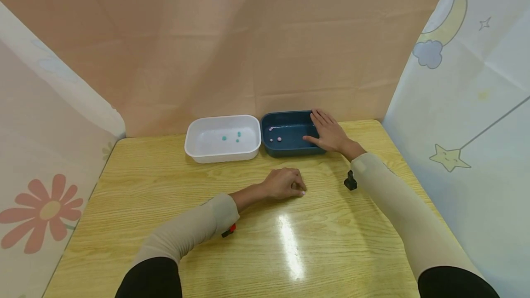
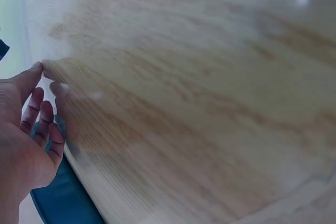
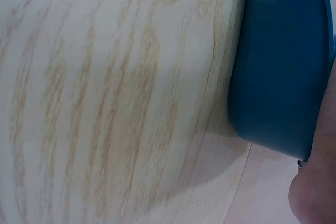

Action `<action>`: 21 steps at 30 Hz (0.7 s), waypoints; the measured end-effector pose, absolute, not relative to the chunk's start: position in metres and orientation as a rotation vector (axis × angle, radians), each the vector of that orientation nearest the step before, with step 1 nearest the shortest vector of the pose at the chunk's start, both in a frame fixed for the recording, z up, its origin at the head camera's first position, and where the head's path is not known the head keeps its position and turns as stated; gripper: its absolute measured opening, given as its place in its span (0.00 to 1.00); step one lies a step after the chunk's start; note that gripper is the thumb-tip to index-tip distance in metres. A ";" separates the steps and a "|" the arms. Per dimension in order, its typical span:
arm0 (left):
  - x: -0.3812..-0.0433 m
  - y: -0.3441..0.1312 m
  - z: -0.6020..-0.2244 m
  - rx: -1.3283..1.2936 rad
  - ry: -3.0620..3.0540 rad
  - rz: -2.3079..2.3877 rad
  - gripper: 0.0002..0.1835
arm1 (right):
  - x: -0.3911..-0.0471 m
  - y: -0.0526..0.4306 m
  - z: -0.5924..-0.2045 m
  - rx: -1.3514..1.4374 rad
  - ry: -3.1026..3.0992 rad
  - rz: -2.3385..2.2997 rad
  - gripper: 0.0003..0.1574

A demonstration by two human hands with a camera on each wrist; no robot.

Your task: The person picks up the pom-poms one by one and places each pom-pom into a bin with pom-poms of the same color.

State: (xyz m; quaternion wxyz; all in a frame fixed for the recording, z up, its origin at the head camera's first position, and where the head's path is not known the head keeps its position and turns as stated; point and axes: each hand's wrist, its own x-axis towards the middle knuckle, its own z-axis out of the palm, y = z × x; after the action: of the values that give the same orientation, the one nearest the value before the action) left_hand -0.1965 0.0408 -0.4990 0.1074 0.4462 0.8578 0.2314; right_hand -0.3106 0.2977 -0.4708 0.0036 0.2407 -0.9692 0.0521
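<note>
My left hand (image 1: 285, 184) is low over the wooden table, in front of the boxes, with its fingers bent. Thumb and forefinger pinch a small pale pink ball (image 1: 303, 192) close to the tabletop. In the left wrist view, that hand's fingertips (image 2: 37, 65) reach the table surface, and the ball does not show. My right hand (image 1: 329, 133) rests over the right end of the dark blue box (image 1: 294, 152), fingers straight and spread along its rim, thumb toward the inside. Several small pale pink balls (image 1: 279, 139) lie in the left part of this box.
A white box (image 1: 223, 157) stands left of the blue one, side by side, with several small green balls (image 1: 224, 138) inside. The wooden table (image 1: 165, 178) reaches a brown backdrop (image 1: 248, 45) behind the boxes. Patterned sheets (image 1: 476, 105) flank both sides.
</note>
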 end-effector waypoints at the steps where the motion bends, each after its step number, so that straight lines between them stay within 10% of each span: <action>1: -0.197 0.041 -0.499 1.312 2.525 0.681 0.09 | -0.310 0.297 -0.470 0.756 -3.037 0.166 0.63; 21: -0.196 0.039 -0.499 1.312 2.530 0.715 0.06 | -0.309 0.296 -0.469 0.756 -3.045 0.168 0.62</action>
State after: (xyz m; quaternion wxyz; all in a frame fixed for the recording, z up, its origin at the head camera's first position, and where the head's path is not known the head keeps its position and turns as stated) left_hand -0.1963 0.0394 -0.4986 0.1016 0.4442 0.8567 0.2420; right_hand -0.3094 0.2961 -0.4692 -0.0004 0.2407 -0.9691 0.0533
